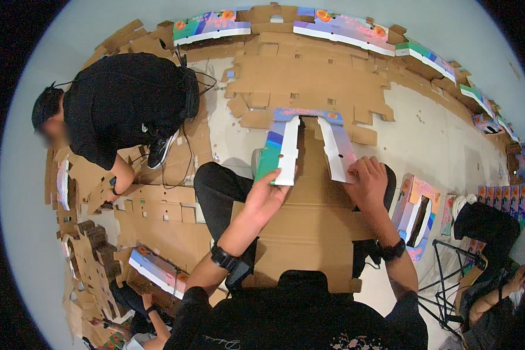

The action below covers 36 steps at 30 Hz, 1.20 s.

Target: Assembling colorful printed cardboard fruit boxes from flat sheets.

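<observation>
In front of me is a partly folded cardboard carton (288,149), printed in purple, green and pink, with white inner flaps. Its two arms point toward me, joined by a bar at the far side, with a gap between them. My left hand (266,199) grips the near end of the left arm, thumb on the white flap. The fingers of my right hand (367,179) are bent and closed on the near end of the right arm. Under the carton, a brown cardboard sheet (306,233) lies between my knees.
A person in black (128,105) crouches at the left; parts of other people show at both lower corners. Flattened brown cardboard (309,70) covers the far floor. Printed cartons (344,29) line the wall. To my right are another printed carton (402,204) and a black folding frame (440,280).
</observation>
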{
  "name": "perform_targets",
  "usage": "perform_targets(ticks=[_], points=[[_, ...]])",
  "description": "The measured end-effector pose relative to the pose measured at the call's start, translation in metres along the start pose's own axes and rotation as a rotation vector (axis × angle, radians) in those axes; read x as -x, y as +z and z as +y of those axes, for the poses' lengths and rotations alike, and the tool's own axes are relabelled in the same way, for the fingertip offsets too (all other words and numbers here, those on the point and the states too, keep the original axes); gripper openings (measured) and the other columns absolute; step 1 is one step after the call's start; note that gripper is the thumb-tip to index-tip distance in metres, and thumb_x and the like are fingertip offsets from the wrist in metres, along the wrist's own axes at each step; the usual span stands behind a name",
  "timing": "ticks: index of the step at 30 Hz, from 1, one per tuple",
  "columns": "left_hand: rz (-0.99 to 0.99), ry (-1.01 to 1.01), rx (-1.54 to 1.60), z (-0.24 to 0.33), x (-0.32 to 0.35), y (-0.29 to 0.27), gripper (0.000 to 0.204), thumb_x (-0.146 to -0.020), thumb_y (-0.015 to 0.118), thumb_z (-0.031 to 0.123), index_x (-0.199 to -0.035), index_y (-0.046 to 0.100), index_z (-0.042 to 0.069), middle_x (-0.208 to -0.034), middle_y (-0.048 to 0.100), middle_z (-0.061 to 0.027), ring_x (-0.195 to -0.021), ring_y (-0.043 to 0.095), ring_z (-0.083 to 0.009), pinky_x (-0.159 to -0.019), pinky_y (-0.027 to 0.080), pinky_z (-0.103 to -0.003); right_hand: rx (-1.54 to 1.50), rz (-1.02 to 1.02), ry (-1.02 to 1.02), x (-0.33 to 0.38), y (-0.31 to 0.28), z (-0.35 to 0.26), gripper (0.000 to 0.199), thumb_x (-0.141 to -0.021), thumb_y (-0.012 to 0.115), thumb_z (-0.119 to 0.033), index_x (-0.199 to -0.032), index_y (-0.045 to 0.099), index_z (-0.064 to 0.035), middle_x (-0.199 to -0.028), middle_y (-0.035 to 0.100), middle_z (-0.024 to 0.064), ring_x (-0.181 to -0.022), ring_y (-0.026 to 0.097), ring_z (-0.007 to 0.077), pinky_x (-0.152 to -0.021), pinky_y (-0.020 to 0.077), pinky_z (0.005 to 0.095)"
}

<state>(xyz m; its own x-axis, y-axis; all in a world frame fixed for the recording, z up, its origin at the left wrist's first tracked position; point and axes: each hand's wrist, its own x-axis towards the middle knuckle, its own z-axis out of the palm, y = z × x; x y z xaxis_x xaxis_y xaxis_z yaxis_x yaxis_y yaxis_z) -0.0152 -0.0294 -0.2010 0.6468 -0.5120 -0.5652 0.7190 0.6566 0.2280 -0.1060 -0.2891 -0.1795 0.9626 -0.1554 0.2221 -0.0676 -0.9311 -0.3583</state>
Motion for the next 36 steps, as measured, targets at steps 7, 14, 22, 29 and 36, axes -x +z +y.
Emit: perform_targets(ticks=[7, 14, 22, 29, 36], points=[[0.427, -0.221, -0.138, -0.015, -0.001, -0.062, 0.038, -0.1, 0.063, 0.003, -0.136, 0.055, 0.0, -0.134, 0.062, -0.0124, -0.123, 0.062, -0.0253, -0.105, 0.054, -0.036, -0.159, -0.204, -0.131, 0.042, 0.043, 0.014, 0.058, -0.063, 0.087, -0.013, -0.115, 0.063, -0.0065, -0.12, 0.06, 0.0118, -0.105, 0.056, 0.0377, -0.093, 0.0509, 0.0455], [0.087, 0.252, -1.483, 0.025, 0.106, -0.085, 0.043, -0.095, 0.073, 0.019, -0.133, 0.06, 0.006, -0.129, 0.06, -0.0099, -0.121, 0.056, -0.0282, -0.104, 0.047, -0.042, -0.115, -0.212, 0.278, 0.115, -0.001, 0.011, 0.076, -0.076, 0.086, -0.019, -0.143, 0.051, -0.0047, -0.14, 0.051, 0.0202, -0.129, 0.048, 0.0422, -0.11, 0.0424, 0.0503], [0.286, 0.608, -2.027, 0.026, 0.122, -0.086, 0.066, -0.084, 0.078, 0.011, -0.143, 0.049, 0.005, -0.128, 0.055, -0.0176, -0.12, 0.054, -0.0382, -0.103, 0.044, -0.047, -0.313, -0.162, 0.449, 0.154, -0.006, -0.027, 0.076, -0.08, 0.075, -0.002, -0.148, 0.043, -0.0018, -0.139, 0.048, 0.023, -0.131, 0.048, 0.0407, -0.112, 0.0413, 0.0477], [-0.049, 0.728, -1.82, 0.01, 0.127, -0.082, 0.069, -0.082, 0.079, -0.002, -0.143, 0.048, 0.002, -0.121, 0.059, -0.0166, -0.102, 0.069, -0.0292, -0.091, 0.058, -0.038, -0.655, -0.085, 0.416, 0.158, -0.003, -0.047, 0.079, -0.077, 0.074, 0.009, -0.148, 0.042, -0.0043, -0.136, 0.048, 0.0178, -0.108, 0.064, 0.0275, -0.095, 0.0557, 0.0375], [-0.01, 0.39, -1.624, 0.013, 0.102, -0.093, 0.094, -0.077, 0.091, 0.013, -0.151, 0.034, 0.003, -0.141, 0.047, -0.0197, -0.098, 0.072, -0.0303, -0.087, 0.062, -0.038, -0.794, -0.21, 0.529, 0.135, 0.016, -0.032, 0.11, -0.071, 0.092, 0.0, -0.158, 0.026, -0.0065, -0.142, 0.04, 0.0159, -0.097, 0.068, 0.0223, -0.082, 0.0621, 0.0357]])
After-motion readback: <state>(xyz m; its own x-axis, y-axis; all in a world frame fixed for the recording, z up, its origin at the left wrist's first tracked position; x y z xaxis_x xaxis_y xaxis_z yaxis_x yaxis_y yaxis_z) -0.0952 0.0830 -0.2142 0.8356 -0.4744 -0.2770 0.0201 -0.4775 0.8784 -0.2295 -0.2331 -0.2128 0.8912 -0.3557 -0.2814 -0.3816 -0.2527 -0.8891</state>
